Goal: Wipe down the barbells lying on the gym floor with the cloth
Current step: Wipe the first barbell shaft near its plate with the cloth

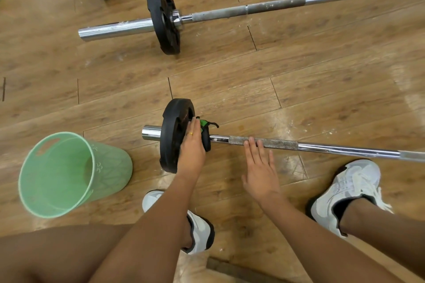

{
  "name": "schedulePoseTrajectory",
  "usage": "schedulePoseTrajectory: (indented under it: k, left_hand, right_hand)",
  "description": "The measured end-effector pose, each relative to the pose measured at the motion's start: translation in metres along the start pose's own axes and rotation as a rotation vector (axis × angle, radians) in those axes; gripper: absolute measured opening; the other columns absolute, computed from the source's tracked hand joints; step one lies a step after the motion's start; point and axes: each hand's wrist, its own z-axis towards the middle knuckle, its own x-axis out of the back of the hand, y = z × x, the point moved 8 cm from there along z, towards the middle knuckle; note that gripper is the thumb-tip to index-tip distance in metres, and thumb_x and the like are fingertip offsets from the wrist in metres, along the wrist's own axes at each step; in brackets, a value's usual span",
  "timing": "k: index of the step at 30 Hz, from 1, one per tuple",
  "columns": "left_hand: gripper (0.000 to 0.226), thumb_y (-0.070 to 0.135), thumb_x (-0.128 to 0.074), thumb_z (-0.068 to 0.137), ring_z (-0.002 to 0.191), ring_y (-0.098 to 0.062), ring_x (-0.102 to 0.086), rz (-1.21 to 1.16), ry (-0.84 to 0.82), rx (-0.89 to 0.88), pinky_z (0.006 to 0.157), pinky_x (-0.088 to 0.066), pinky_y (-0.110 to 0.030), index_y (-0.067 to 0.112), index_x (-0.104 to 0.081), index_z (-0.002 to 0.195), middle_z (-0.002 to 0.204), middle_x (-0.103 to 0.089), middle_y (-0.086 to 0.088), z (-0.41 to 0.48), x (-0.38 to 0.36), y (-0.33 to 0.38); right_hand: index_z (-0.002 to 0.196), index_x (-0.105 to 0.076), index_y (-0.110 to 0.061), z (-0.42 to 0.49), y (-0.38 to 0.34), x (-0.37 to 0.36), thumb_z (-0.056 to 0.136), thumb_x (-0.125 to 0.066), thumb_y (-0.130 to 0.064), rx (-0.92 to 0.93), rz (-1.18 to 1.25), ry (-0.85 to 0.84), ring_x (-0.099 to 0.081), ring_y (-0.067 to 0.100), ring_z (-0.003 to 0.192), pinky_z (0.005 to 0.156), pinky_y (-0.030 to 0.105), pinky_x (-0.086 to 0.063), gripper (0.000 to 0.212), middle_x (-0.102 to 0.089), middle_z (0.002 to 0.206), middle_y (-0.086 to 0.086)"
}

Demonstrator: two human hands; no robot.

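Against the near barbell's (345, 150) black weight plate (170, 135), the left hand (192, 151) presses a black-and-green cloth (205, 138), fingers straight, grip released. Right of the plate, the right hand (259, 167), likewise released, touches the bar's knurling (280, 144); a green basket (110, 163) stands left.

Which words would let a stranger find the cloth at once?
On the floor, take the nearer barbell of the two. Beside its black plate, the left hand presses on a small bundle. That is the cloth: dark with a bright green patch, unlike the bare metal around it.
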Motion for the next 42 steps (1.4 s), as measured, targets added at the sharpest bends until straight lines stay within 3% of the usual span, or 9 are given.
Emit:
schedulePoseTrajectory:
  k: [3,7,12,17,22,27,32,38,42]
  left_hand:
    - [0.076,-0.014,-0.05,0.091,0.153,-0.02,-0.017,-0.019,0.03,0.037,0.121,-0.028,-0.032,0.007,-0.021,0.158,0.166,-0.019,-0.007,-0.031,-0.006,0.004]
    - [0.077,-0.017,-0.047,0.089,0.154,-0.017,-0.01,-0.017,0.001,-0.138,0.123,-0.016,-0.029,0.006,-0.021,0.158,0.166,-0.018,-0.006,-0.006,-0.003,0.024]
    - [0.078,-0.018,-0.047,0.089,0.154,-0.015,-0.011,0.04,-0.059,-0.161,0.123,-0.021,-0.031,0.009,-0.023,0.158,0.166,-0.018,-0.003,0.009,0.001,0.02]
    - [0.092,-0.021,-0.056,0.078,0.154,-0.018,-0.011,0.077,-0.105,-0.365,0.115,-0.03,-0.026,0.007,-0.021,0.158,0.167,-0.017,-0.007,-0.018,-0.029,0.061]
    - [0.092,-0.021,-0.047,0.086,0.153,-0.013,0.01,0.145,-0.181,-0.255,0.12,-0.027,-0.026,0.012,-0.002,0.16,0.168,0.005,-0.001,-0.002,-0.043,0.049]
    - [0.09,-0.02,-0.047,0.086,0.152,-0.013,0.013,0.113,-0.157,-0.255,0.121,-0.012,-0.024,0.011,-0.005,0.16,0.168,0.004,-0.003,-0.005,-0.047,0.066]
    - [0.092,-0.02,-0.052,0.084,0.151,-0.016,0.01,0.123,-0.153,-0.254,0.119,-0.031,-0.029,0.01,-0.005,0.158,0.168,-0.002,-0.006,-0.024,-0.049,0.064]
    - [0.086,-0.02,-0.047,0.088,0.154,-0.018,0.006,0.12,-0.103,-0.195,0.123,-0.008,-0.028,0.007,-0.006,0.159,0.168,0.0,-0.008,0.005,-0.041,0.071]
    - [0.094,-0.022,-0.053,0.081,0.154,-0.019,0.004,0.12,-0.074,-0.174,0.119,-0.032,-0.038,0.007,-0.008,0.159,0.168,-0.005,-0.009,-0.025,-0.045,0.052]
  right_hand:
    - [0.153,0.027,-0.018,0.001,0.002,0.003,0.096,-0.05,-0.027,0.012,-0.015,0.002,0.033,0.021,0.146,0.119,0.045,0.017,0.097,0.036,0.159,0.001]
    - [0.152,0.029,-0.017,0.005,0.006,0.004,0.096,-0.051,-0.029,0.008,-0.02,0.007,0.034,0.021,0.146,0.12,0.046,0.016,0.098,0.037,0.158,0.0]
    - [0.154,0.025,-0.017,0.012,0.004,0.012,0.097,-0.049,-0.034,0.022,-0.04,-0.004,0.028,0.021,0.148,0.122,0.047,0.014,0.095,0.032,0.16,0.0]
    - [0.155,0.024,-0.017,0.018,0.006,0.018,0.096,-0.051,-0.031,0.048,-0.042,0.018,0.027,0.02,0.149,0.122,0.047,0.015,0.096,0.03,0.161,0.0]
    - [0.154,0.025,-0.019,0.025,0.008,0.02,0.097,-0.048,-0.031,0.052,-0.035,0.009,0.027,0.019,0.149,0.121,0.046,0.015,0.093,0.029,0.161,-0.001]
    - [0.154,0.026,-0.019,0.027,0.018,0.024,0.097,-0.051,-0.029,0.1,-0.096,-0.001,0.027,0.017,0.149,0.12,0.047,0.018,0.096,0.031,0.161,-0.003]
    - [0.154,0.024,-0.018,0.026,0.012,0.02,0.095,-0.05,-0.028,0.064,-0.074,0.025,0.028,0.018,0.148,0.122,0.048,0.015,0.095,0.029,0.161,-0.001]
    - [0.154,0.025,-0.019,0.026,0.013,0.019,0.095,-0.05,-0.024,0.067,-0.059,0.02,0.029,0.019,0.148,0.121,0.048,0.018,0.095,0.031,0.161,-0.002]
    - [0.154,0.026,-0.019,0.026,0.014,0.019,0.095,-0.049,-0.024,0.071,-0.054,0.027,0.031,0.02,0.148,0.121,0.048,0.017,0.095,0.032,0.161,-0.001]
